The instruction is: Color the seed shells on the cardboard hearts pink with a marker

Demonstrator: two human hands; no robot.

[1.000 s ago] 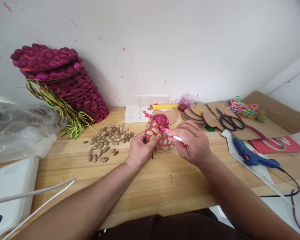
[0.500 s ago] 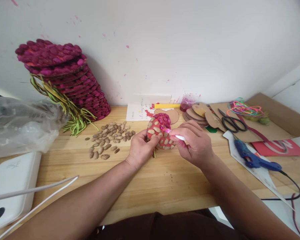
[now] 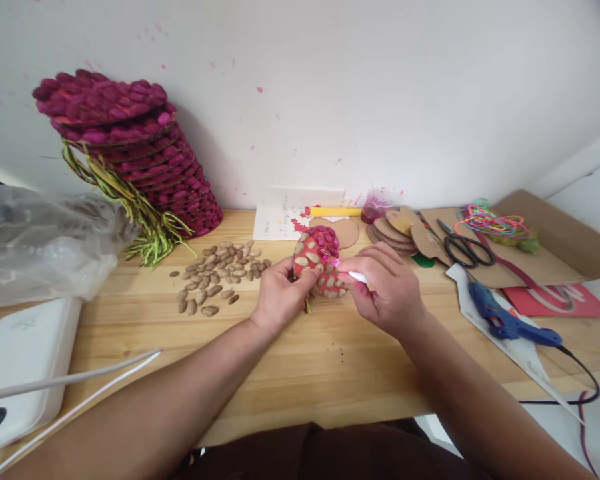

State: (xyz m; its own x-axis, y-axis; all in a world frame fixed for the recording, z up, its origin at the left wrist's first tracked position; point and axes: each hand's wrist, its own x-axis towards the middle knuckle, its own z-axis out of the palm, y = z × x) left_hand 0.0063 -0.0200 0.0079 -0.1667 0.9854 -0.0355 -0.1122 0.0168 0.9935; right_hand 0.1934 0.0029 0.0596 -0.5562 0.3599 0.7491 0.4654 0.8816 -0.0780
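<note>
My left hand [image 3: 283, 293] grips the lower left edge of a red disc [image 3: 310, 257] covered with beans or shells, its thumb on the front. The disc's upper part is magenta; the rest of its pieces are tan. In my right hand [image 3: 387, 287] a white-handled brush [image 3: 356, 276] is pinched, with its pink-stained tip against the disc. A cup of magenta liquid [image 3: 376, 207] stands behind, near the wall. Loose tan and brown pieces [image 3: 223, 267] lie on the table left of my left hand.
A tall leaning stack of magenta discs [image 3: 165, 173] with green strings stands back left, beside a plastic bag [image 3: 40, 247] and white power bank [image 3: 30, 373]. Rightward lie cardboard pieces [image 3: 393, 233], scissors [image 3: 463, 247] and a blue glue gun [image 3: 510, 323] on the wooden table [image 3: 280, 373].
The view has shifted slightly. My right hand and the brush have moved a little left and down over the disc; my left hand keeps its hold.
</note>
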